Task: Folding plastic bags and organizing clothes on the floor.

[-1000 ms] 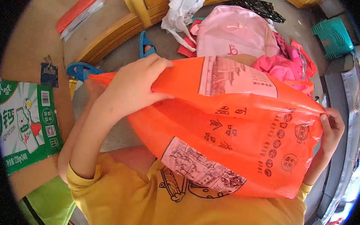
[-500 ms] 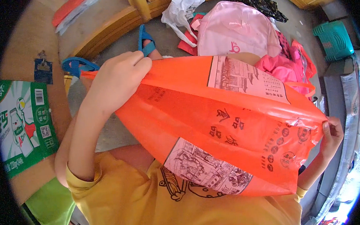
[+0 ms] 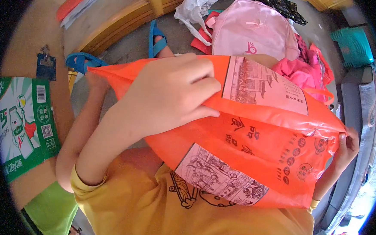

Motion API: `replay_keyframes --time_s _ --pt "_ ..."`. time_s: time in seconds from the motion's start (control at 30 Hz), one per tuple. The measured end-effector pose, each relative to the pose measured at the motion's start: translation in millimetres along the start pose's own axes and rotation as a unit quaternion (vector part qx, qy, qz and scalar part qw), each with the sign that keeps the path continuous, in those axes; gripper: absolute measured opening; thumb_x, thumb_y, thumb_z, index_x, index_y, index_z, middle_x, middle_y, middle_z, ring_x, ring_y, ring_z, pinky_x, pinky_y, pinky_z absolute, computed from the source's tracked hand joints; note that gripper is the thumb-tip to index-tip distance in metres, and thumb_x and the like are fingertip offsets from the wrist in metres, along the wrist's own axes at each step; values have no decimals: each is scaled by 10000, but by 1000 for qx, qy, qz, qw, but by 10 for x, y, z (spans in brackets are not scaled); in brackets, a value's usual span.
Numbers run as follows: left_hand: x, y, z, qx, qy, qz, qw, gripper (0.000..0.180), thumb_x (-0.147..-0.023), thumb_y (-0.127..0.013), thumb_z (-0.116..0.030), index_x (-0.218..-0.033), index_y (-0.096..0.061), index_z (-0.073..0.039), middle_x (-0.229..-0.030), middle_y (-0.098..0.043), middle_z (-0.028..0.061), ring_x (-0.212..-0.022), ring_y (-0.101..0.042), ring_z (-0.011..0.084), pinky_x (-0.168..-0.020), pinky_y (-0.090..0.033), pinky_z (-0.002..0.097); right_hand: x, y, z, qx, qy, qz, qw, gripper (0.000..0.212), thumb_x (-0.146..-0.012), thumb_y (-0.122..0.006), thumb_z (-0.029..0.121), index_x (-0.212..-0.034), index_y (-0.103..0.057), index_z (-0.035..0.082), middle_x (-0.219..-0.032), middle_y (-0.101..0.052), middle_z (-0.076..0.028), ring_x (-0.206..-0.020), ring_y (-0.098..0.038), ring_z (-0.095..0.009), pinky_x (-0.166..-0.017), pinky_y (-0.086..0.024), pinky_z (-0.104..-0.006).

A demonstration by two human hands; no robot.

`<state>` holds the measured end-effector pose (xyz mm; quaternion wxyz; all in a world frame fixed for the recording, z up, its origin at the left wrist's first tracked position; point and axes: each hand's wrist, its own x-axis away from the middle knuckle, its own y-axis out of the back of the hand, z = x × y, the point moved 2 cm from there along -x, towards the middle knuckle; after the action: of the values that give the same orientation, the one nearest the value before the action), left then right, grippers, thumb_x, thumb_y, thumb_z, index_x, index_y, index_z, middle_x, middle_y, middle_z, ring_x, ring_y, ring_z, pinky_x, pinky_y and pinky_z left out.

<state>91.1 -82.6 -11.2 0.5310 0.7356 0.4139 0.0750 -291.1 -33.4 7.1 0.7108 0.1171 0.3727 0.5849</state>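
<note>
A large orange plastic bag (image 3: pixel 268 160) with dark print and two pale pink picture panels stretches across my lap and chest. My left hand (image 3: pixel 173 92) lies over the bag's upper middle, back of the hand up, its fingers slightly bent and parted. The bag's left corner trails out loose beyond my wrist. At the right end, my right hand (image 3: pixel 348 147) pinches the gathered plastic, thumb on the near side. The fingers behind the plastic are partly hidden. Below the bag shows my yellow shirt (image 3: pixel 141 202).
Beyond the bag are a pink backpack (image 3: pixel 251 27), a white plastic bag (image 3: pixel 196 13) and pink cloth (image 3: pixel 295 71). A teal plastic basket (image 3: pixel 352 47) stands at the right. To the left is a green-and-white carton (image 3: pixel 25 127). Blue sandals (image 3: pixel 83 61) are on my feet.
My left hand has moved right along the bag, from its left end to its upper middle, leaving the left corner loose. My right hand stays on the right end.
</note>
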Motion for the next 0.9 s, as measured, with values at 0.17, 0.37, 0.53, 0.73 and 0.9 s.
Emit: replay_keyframes --time_s 0.17,0.37,0.53,0.73,0.9 --pt "58 -38 41 15 -9 -19 1000 315 -475 -639 -207 -716 -514 -48 -683 -460 44 -605 -465 200 -521 -385 277 60 76 -112 -1 -6 -25 1000 165 -661 -572 98 -784 -508 7 -750 -475 -23 -674 -422 -93 -627 -338 -204" --pt "120 -9 -51 -74 -118 -3 990 191 -530 -566 -144 -684 -533 -38 -650 -451 35 -581 -457 167 -441 -354 262 95 92 -139 10 -24 -39 999 171 -655 -581 119 -778 -510 22 -762 -483 -25 -691 -440 -105 -640 -350 -216" --pt "245 -84 -276 -168 -183 -86 965 113 -542 -534 -113 -631 -537 -43 -633 -450 26 -551 -430 126 -410 -322 208 156 86 -247 4 -31 -52 998 140 -651 -575 74 -769 -513 31 -757 -488 -24 -688 -444 -106 -637 -356 -217" --pt "306 -210 -348 -203 -197 -200 938 193 -580 -503 13 -477 -363 -70 -490 -288 3 -458 -344 88 -357 -240 174 244 40 -237 34 -10 -55 998 87 -682 -529 62 -754 -501 22 -714 -467 -19 -654 -429 -87 -621 -345 -208" --pt "296 -195 -346 -287 -303 -166 894 111 -558 -553 -41 -537 -446 -62 -527 -422 17 -500 -403 109 -356 -292 191 259 35 -268 39 4 -60 997 85 -679 -534 60 -752 -500 29 -723 -470 -17 -664 -419 -85 -626 -339 -207"
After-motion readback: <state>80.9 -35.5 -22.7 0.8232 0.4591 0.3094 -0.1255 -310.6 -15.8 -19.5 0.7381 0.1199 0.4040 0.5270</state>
